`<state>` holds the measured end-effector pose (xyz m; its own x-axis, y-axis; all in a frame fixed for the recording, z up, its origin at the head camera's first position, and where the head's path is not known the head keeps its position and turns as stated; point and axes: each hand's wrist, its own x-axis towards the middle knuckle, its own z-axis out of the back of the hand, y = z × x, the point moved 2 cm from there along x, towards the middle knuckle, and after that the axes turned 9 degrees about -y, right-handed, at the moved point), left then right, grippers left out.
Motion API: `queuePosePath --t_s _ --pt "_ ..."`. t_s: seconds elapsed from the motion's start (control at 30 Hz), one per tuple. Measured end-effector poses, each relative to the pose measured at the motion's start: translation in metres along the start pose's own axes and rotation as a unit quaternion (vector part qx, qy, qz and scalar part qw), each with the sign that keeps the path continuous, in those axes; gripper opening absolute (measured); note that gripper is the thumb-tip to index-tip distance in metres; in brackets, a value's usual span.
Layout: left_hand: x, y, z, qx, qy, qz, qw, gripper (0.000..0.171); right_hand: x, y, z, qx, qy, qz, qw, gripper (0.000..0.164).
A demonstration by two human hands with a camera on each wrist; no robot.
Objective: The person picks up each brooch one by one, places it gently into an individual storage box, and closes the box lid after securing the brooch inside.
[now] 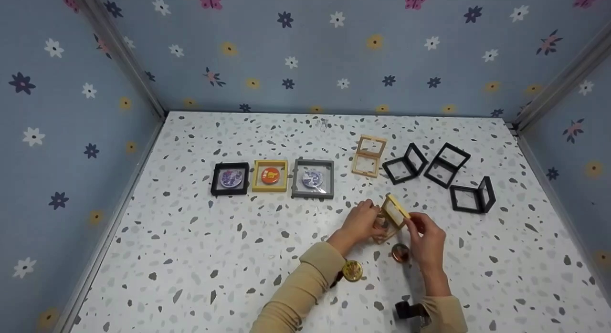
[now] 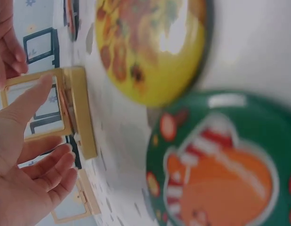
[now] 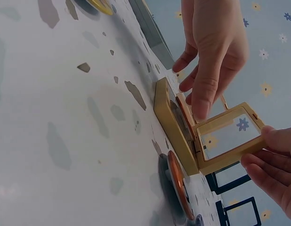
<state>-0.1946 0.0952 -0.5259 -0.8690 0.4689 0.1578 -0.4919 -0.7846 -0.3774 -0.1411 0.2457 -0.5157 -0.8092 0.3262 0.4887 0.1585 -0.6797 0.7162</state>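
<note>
A yellow hinged display frame [image 1: 395,211] stands opened up on the table, its clear-windowed lid raised. My right hand [image 1: 428,240] pinches the lid's edge between thumb and fingers, plain in the right wrist view. My left hand [image 1: 360,223] reaches over the frame's base with extended, loosely bent fingers. Under those fingertips, an orange-rimmed button badge [image 3: 183,113] lies in the base. Just in front of the frame is another dark red badge [image 1: 400,253]. A yellow floral badge [image 1: 352,271] lies by the left wrist, beside a green badge with an orange character [image 2: 221,174].
Three frames holding badges line up on the left: black [image 1: 230,179], yellow [image 1: 270,176] and grey [image 1: 312,179]. At the back right stand an opened light-wood-coloured frame [image 1: 369,156] and three opened black frames [image 1: 447,164]. Flower-patterned walls [image 1: 310,51] enclose the speckled table [image 1: 205,256].
</note>
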Motion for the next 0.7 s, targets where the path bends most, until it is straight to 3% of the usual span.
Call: queuePosePath --t_s 0.3,0.5,0.7 --pt "-0.007 0.018 0.006 0.010 0.027 -0.005 0.9996 0.059 0.001 -0.001 0.000 -0.011 0.007 -0.001 1.000 0.013" --pt "-0.007 0.026 0.005 -0.008 0.033 0.020 0.9992 0.041 0.001 -0.001 0.000 -0.006 0.012 -0.004 1.000 0.012" --pt "-0.007 0.029 0.003 -0.021 0.019 0.018 0.9994 0.028 0.001 -0.001 0.000 -0.005 0.015 -0.008 1.000 0.013"
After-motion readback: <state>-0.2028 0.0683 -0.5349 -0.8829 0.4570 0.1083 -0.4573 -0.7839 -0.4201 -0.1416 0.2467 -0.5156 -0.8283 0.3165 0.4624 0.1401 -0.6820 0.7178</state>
